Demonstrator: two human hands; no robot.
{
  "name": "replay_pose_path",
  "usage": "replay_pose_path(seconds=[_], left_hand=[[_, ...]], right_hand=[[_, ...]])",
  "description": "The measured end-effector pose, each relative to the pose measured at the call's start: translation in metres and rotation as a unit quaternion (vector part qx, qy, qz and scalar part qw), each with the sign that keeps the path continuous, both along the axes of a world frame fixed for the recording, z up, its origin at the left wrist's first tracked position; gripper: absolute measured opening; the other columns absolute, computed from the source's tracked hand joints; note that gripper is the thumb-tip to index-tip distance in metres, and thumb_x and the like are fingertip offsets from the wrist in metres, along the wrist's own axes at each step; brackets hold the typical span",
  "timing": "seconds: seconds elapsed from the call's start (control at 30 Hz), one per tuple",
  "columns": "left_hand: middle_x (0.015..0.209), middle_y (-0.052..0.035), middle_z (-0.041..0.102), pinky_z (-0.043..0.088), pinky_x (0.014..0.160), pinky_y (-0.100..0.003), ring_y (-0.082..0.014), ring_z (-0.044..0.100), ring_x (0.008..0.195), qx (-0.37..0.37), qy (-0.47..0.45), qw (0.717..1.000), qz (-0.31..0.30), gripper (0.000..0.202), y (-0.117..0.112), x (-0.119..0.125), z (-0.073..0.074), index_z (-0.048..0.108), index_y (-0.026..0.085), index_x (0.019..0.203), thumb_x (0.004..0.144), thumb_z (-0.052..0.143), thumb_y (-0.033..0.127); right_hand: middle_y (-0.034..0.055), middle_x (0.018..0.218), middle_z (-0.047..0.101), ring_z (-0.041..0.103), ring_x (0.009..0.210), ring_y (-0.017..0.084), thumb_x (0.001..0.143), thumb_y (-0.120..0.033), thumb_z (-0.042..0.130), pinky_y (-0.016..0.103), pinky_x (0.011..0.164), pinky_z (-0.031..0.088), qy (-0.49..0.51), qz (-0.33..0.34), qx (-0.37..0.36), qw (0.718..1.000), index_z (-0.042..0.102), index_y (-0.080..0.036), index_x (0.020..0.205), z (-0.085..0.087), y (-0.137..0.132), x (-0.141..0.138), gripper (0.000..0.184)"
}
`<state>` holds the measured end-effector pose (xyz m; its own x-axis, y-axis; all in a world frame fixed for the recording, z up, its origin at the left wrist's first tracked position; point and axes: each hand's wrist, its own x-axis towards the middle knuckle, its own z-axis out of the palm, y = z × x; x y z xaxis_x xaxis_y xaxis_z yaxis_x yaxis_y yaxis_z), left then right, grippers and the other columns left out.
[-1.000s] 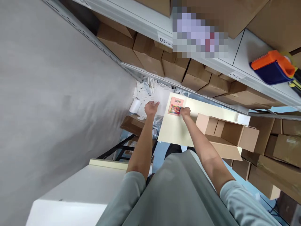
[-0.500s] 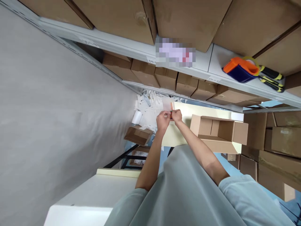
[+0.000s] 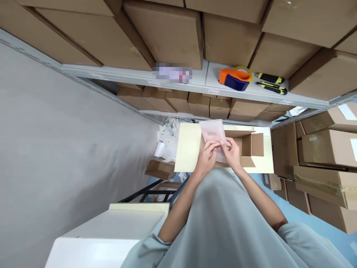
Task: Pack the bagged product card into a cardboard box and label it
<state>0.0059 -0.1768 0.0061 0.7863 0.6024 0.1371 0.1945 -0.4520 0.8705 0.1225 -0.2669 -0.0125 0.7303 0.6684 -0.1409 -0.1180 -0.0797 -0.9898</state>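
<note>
Both my hands hold a frosted translucent pouch up over the cream table. My left hand pinches its lower left edge and my right hand pinches its lower right. A faint pink shape shows through the pouch; I cannot make out what it is. Behind the pouch an open cardboard box lies on the table.
A heap of white pouches and a white roll lie left of the table. A shelf above carries an orange and blue tape dispenser and two yellow-black cutters. Cardboard boxes are stacked at right. A grey wall is at left.
My hands came together from the table's far left end and lifted a translucent pouch in front of the open box. The pink card is no longer lying on the table.
</note>
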Motion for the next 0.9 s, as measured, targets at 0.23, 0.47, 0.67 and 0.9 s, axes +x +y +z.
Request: replay_pose_path(seconds=[0.23,0.47,0.67,0.9], left_hand=[[0.16,-0.0146,0.058,0.029,0.133,-0.069,-0.0446,0.035,0.163,0.21,0.057,0.975,-0.054,0.057,-0.017,0.068,0.031,0.066,0.026,0.15,0.098,0.075,0.049],[0.1,-0.0051,0.079,0.058,0.102,-0.04,-0.0255,0.074,0.102,0.15,0.096,0.953,-0.246,0.032,-0.008,0.105,0.036,0.086,0.029,0.11,0.109,0.056,0.042],[0.11,-0.007,0.081,0.059,0.094,-0.035,-0.0238,0.076,0.102,0.077,0.09,0.974,-0.193,0.035,-0.019,0.104,0.019,0.086,0.026,0.112,0.108,0.055,0.043],[0.108,-0.0073,0.084,0.059,0.098,-0.035,-0.0253,0.077,0.104,-0.017,0.069,0.986,-0.151,0.03,-0.006,0.099,-0.021,0.086,0.022,0.103,0.103,0.062,0.039]], right_hand=[[0.0017,0.091,0.082,0.073,0.074,0.024,0.107,-0.055,0.053,0.032,0.074,0.053,-0.218,0.147,-0.12,0.957,0.076,-0.028,0.104,0.01,-0.091,0.087,0.036],[0.0025,0.111,0.085,0.078,0.092,0.028,0.109,-0.046,0.052,0.033,0.08,0.052,-0.303,0.223,-0.119,0.919,0.077,-0.031,0.117,0.025,-0.123,0.137,0.03],[0.0019,0.118,0.084,0.077,0.103,0.029,0.108,-0.034,0.05,0.036,0.088,0.054,-0.34,0.241,-0.13,0.9,0.079,-0.031,0.119,0.02,-0.13,0.16,0.031],[0.0088,0.139,0.075,0.07,0.123,0.035,0.097,-0.051,0.073,0.046,0.103,0.055,-0.361,0.332,-0.141,0.86,0.069,-0.028,0.142,0.003,-0.118,0.158,0.051]])
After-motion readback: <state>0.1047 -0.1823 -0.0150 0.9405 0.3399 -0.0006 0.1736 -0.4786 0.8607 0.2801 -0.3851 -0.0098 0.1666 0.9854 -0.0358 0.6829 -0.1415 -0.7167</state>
